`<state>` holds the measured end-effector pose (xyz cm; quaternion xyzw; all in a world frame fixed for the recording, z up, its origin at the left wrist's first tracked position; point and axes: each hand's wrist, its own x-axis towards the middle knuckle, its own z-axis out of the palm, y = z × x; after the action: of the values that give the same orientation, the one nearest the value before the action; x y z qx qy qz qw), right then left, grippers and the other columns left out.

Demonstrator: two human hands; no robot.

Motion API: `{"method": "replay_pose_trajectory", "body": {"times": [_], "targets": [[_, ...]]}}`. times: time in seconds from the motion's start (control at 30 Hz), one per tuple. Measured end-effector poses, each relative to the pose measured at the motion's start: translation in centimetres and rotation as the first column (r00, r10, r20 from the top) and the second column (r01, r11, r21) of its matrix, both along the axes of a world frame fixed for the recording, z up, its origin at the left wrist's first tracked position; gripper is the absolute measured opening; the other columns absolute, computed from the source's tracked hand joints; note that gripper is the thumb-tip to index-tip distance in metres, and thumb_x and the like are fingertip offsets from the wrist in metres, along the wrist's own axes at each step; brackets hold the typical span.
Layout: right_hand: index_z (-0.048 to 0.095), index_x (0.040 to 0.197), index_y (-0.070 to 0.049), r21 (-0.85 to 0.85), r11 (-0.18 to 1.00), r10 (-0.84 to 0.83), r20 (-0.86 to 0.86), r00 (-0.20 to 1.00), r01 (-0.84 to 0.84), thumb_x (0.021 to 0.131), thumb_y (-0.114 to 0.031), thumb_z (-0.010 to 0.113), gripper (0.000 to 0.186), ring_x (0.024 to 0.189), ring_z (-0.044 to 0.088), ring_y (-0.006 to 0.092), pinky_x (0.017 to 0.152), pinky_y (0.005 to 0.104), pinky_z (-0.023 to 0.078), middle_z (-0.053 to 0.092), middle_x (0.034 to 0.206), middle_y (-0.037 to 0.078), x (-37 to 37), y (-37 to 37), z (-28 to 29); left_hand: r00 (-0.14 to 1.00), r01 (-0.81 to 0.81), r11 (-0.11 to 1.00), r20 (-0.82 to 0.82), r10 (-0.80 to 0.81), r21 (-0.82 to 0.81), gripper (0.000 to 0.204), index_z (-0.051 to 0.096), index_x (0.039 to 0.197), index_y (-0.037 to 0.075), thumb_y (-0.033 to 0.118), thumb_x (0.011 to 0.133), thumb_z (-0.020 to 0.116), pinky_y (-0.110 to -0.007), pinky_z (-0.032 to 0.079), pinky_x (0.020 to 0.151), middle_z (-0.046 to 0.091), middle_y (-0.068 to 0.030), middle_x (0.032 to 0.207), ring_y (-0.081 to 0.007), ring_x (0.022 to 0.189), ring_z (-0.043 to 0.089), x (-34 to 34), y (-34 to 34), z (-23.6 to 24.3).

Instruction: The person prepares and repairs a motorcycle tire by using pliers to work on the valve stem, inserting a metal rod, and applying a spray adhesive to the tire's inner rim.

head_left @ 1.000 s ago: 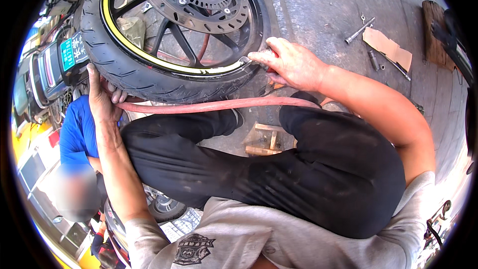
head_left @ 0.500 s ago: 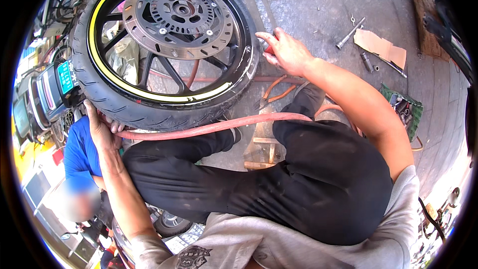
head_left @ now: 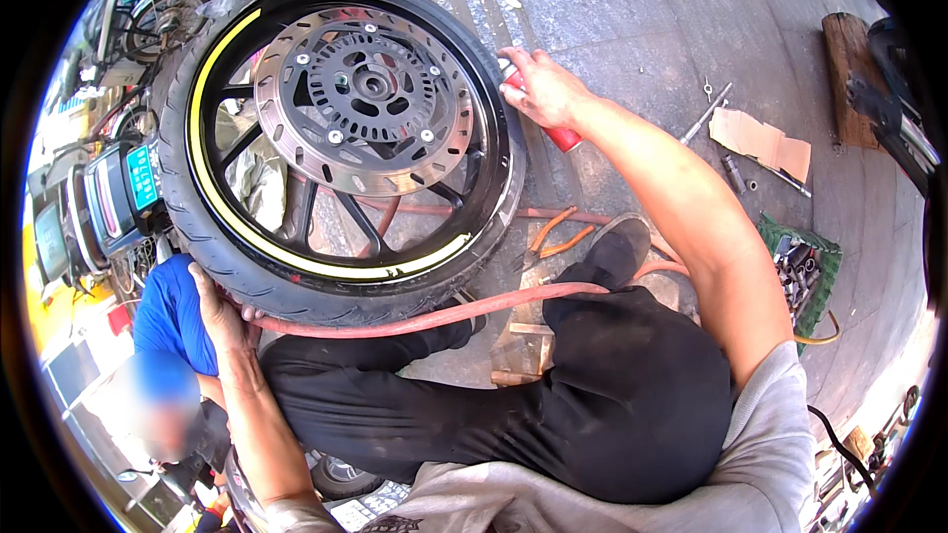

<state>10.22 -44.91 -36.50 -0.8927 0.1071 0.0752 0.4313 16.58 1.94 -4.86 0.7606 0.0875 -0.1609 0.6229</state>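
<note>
In front of me a motorcycle wheel [head_left: 336, 227] with black spokes, a yellow rim stripe and a slotted brake disc [head_left: 281, 143] is tilted up toward me. My left hand [head_left: 225, 311] grips the near left edge of its tyre [head_left: 222, 262], thumb along the side, fingers partly hidden. A red hose [head_left: 444, 313] passes along the tyre's near edge up to that hand; whether the fingers also hold it I cannot tell. My right hand [head_left: 543, 89] is wrapped round a red spray can [head_left: 563, 138], its top close to the tyre's right side.
Orange-handled pliers [head_left: 563, 237] lie near my shoe. To the right are cardboard [head_left: 760, 138], a socket [head_left: 733, 173], a wooden block [head_left: 849, 79] and a green basket of tools [head_left: 815, 286]. A person in blue [head_left: 173, 316] is at the left, near parked scooters [head_left: 99, 202].
The whole scene sits lower in the view. My right hand has turned, so the red can's body now shows below it. My left hand keeps its place at the tyre.
</note>
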Motion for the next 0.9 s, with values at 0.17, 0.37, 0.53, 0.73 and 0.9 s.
{"method": "replay_pose_trajectory", "body": {"times": [0.17,0.37,0.53,0.73,0.9], "targets": [[0.04,0.162,-0.016,0.031,0.999,0.03,0.099,0.995,-0.033,0.105,-0.041,0.065,0.067,0.127,0.063,0.0521,0.111,0.0553,0.052,0.056,0.142,0.035,5.8,-0.7,-0.7,0.991,-0.136,0.987,0.001,0.137,0.079,0.061,0.069,0.12,0.01,0.068,0.109,0.052,-0.024,0.033,0.039,0.064,0.002,0.071,-0.0086,0.043,0.043,-0.4,-0.2,0.0],[0.04,0.162,-0.015,-0.002,0.995,0.096,0.117,0.989,-0.097,0.106,-0.042,0.063,0.066,0.128,0.063,0.052,0.112,0.0552,0.052,0.057,0.141,0.035,10.9,-1.7,-2.4,0.99,-0.127,0.988,0.069,0.122,0.082,0.067,0.066,0.132,0.011,0.072,0.107,0.051,-0.022,0.027,0.038,0.068,0.0016,0.081,-0.0068,0.042,0.039,-0.5,1.5,-0.4],[0.041,0.161,-0.013,0.054,0.99,0.131,0.012,0.991,-0.131,0.106,-0.042,0.064,0.067,0.13,0.062,0.0504,0.113,0.0548,0.05,0.058,0.14,0.034,8.9,-1.9,-2.8,0.995,-0.101,0.993,0.012,0.101,0.067,0.079,0.053,0.155,0.011,0.073,0.107,0.048,-0.037,0.042,0.099,0.062,-0.0059,0.137,-0.0218,0.115,0.054,-0.4,5.8,0.1],[0.044,0.158,-0.012,0.074,0.98,0.177,0.11,0.978,-0.185,0.105,-0.04,0.066,0.064,0.129,0.061,0.0497,0.113,0.0549,0.049,0.063,0.134,0.033,5.1,-2.7,-4.8,0.989,-0.149,0.989,0.009,0.149,0.001,0.082,0.047,0.163,0.01,0.071,0.109,0.047,-0.043,0.043,0.122,0.058,-0.0072,0.158,-0.0265,0.141,0.056,0.0,5.5,-0.9],[0.043,0.158,-0.009,0.115,0.97,0.209,0.048,0.977,-0.213,0.106,-0.037,0.066,0.063,0.13,0.06,0.0492,0.113,0.0552,0.049,0.063,0.134,0.033,0.7,-1.4,-3.9,0.994,-0.108,0.994,0.015,0.107,0.028,0.081,0.048,0.162,0.011,0.071,0.108,0.048,-0.043,0.045,0.12,0.059,-0.0063,0.156,-0.0259,0.14,0.058,-0.2,7.4,-0.9]]}}
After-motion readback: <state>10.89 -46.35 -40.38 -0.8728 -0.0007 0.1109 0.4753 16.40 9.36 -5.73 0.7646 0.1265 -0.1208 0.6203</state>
